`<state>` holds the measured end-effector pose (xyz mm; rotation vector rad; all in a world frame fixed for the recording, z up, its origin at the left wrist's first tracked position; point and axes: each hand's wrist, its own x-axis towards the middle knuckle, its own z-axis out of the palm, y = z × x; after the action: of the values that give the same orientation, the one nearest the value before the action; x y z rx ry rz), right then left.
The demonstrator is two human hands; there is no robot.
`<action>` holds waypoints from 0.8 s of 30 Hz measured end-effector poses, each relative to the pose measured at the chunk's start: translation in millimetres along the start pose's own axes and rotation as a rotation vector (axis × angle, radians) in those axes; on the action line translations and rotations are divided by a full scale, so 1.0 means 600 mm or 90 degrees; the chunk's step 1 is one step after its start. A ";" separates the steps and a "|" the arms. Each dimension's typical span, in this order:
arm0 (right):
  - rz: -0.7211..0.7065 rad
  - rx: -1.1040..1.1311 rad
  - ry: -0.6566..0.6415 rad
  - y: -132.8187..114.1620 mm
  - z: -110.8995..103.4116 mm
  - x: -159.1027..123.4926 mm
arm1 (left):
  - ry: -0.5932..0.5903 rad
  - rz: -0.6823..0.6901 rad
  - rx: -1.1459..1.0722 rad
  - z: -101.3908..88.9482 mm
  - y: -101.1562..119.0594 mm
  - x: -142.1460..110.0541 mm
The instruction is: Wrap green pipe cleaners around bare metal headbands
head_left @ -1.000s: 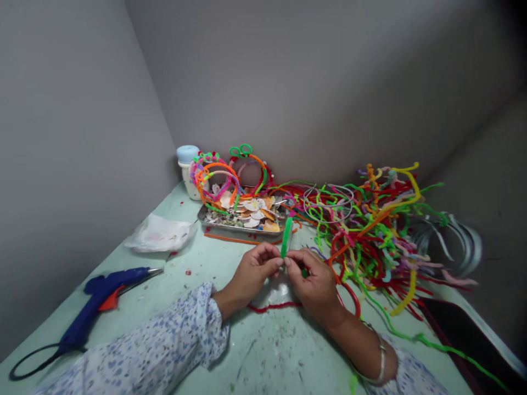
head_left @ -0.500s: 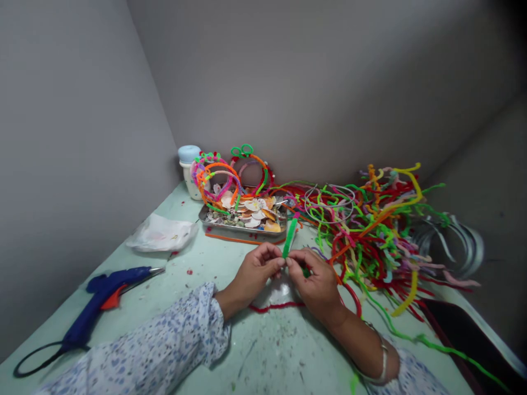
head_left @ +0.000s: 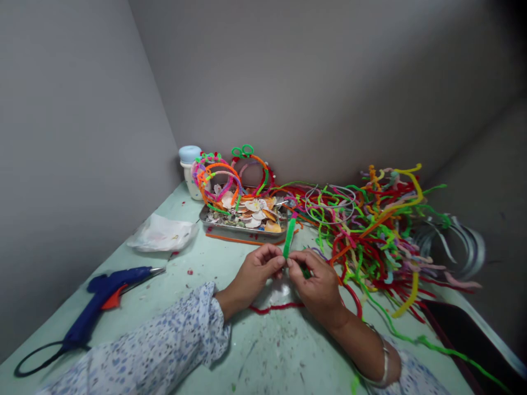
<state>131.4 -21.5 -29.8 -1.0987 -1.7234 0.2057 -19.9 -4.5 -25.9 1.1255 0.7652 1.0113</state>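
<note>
Between my fingertips stands a green pipe cleaner with a pink tip, pointing up and away from me. My left hand pinches its lower end from the left. My right hand grips the same spot from the right, thumb against forefinger. A bit of darker green shows under the right fingers; the rest of the piece is hidden by the hands. Below them, a red pipe cleaner lies along a clear plastic piece on the table.
A metal tray of seashells carries several pipe-cleaner headbands. Behind it stands a blue-lidded bottle. Left are a plastic bag and a blue glue gun. Right are heaped pipe cleaners, metal bands and a dark flat device.
The green pipe cleaner's upper end has tilted slightly to the left. Both hands keep their pinch in nearly the same place.
</note>
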 end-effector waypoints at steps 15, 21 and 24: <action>-0.006 0.054 -0.021 -0.002 -0.006 -0.001 | -0.029 -0.012 -0.020 -0.005 -0.002 0.001; -0.004 0.094 -0.030 0.000 -0.008 -0.002 | -0.035 -0.012 -0.025 -0.004 0.004 -0.002; -0.001 0.115 -0.034 0.000 -0.009 -0.001 | -0.039 -0.011 -0.025 -0.004 0.004 -0.002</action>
<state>135.6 -24.0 -27.8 -0.9667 -1.7169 0.3858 -23.2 -4.8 -24.5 1.1098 0.7019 0.9689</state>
